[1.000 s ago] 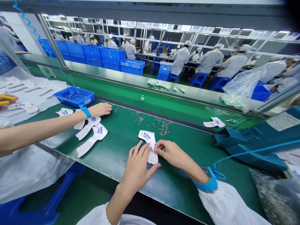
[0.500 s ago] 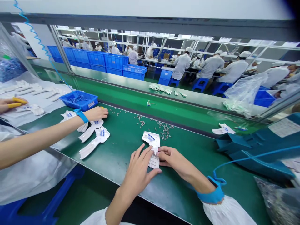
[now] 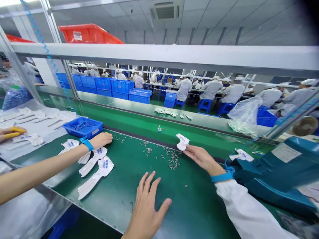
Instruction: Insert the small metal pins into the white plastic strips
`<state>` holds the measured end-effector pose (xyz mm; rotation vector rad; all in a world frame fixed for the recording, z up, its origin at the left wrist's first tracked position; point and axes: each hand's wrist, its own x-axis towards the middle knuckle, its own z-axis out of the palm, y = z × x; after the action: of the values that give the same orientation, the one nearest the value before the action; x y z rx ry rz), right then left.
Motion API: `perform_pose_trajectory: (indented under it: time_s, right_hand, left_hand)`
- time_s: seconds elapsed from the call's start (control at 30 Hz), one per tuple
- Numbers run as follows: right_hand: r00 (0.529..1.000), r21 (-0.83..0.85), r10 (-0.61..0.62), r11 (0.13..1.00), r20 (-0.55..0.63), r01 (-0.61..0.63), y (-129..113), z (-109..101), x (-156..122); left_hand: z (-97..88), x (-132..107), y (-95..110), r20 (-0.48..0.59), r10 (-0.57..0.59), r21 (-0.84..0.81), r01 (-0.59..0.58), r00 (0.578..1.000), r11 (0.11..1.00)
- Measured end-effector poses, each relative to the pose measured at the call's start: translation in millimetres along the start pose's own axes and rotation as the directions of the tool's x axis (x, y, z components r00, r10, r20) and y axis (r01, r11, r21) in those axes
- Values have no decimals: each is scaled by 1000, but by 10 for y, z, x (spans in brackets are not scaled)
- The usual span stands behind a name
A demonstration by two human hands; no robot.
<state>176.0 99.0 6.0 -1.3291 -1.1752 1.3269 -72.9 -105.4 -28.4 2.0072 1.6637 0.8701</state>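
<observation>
My right hand (image 3: 202, 157) is closed on the near end of a white plastic shell (image 3: 182, 142) with blue marks, held at the border of the bench and the green belt. My fingers hide the shell's lower part. Fingers spread, my left hand (image 3: 149, 207) is over the green bench top (image 3: 119, 186) and holds nothing. Between the hands and the belt lies a scatter of small metal screws (image 3: 173, 161). More white shells with blue parts, among them a long curved shell (image 3: 96, 174), lie on the bench to the left.
A co-worker's hand (image 3: 101, 141) reaches in from the left beside a blue tray (image 3: 83, 127) of small blue parts. Another hand (image 3: 12, 132) wears yellow finger covers. Right of me stand teal bins (image 3: 276, 176). One white shell (image 3: 241, 155) and a small fixture (image 3: 159, 128) sit on the belt.
My right hand has carried the white shell forward and right, off the bench towards the belt. My left hand has let go of it and spread. The view has tilted up.
</observation>
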Motion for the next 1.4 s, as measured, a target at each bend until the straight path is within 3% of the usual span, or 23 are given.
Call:
perform_pose_trajectory:
  time_s: [0.1,0.17,0.3,0.33,0.37,0.43,0.5,0.57,0.67,0.77,0.9,1.03,1.13,1.27,1.4]
  right_hand:
    - [984,-165,-66,986,-165,38,18,-223,176]
    - [978,-281,-114,958,-175,61,94,-287,89]
    - [977,-478,-214,857,7,192,216,-265,-448]
    - [958,-575,-259,768,124,282,221,-243,-619]
    - [933,-650,-273,670,234,359,217,-217,-788]
    - [898,-701,-203,567,390,432,198,-158,-1084]
    - [879,-732,-152,500,452,463,186,-95,-1280]
    - [872,-755,-146,448,467,479,194,-39,-1359]
    - [870,-778,-163,395,465,489,227,14,-1337]
    - [875,-794,-180,368,449,483,253,18,-1292]
    - [910,-832,-150,369,386,414,259,-18,-1308]
    - [948,-884,-77,345,309,316,235,-37,-1341]
    - [950,-870,-97,383,298,312,175,-22,-1378]
    - [945,-736,-82,607,317,300,11,37,-1503]
    - [915,-556,-1,793,404,247,-143,104,-1650]
  left_hand:
    - [41,7,-7,-49,-5,14,6,999,1000]
    - [64,11,14,-74,12,25,-10,997,1000]
    - [-47,2,-10,-143,79,87,-67,987,994]
    - [-131,-8,-67,-194,97,128,-73,976,989]
    - [-239,-24,-154,-254,108,180,-63,961,982]
    - [-504,-69,-409,-373,111,299,6,921,954]
    - [-776,-129,-727,-481,44,418,184,876,890]
    - [-984,-196,-1033,-513,-58,521,364,857,772]
    - [-1116,-287,-1343,-444,-141,568,400,885,720]
    - [-1071,-337,-1410,-358,-114,511,297,927,806]
    - [-824,-342,-1127,-303,-63,373,179,951,910]
    - [-375,-298,-530,-217,-64,285,126,974,950]
    - [14,-253,-75,-203,-96,283,152,975,947]
    - [317,-188,290,-90,-3,283,29,996,959]
    - [238,-104,417,0,103,194,-101,995,976]
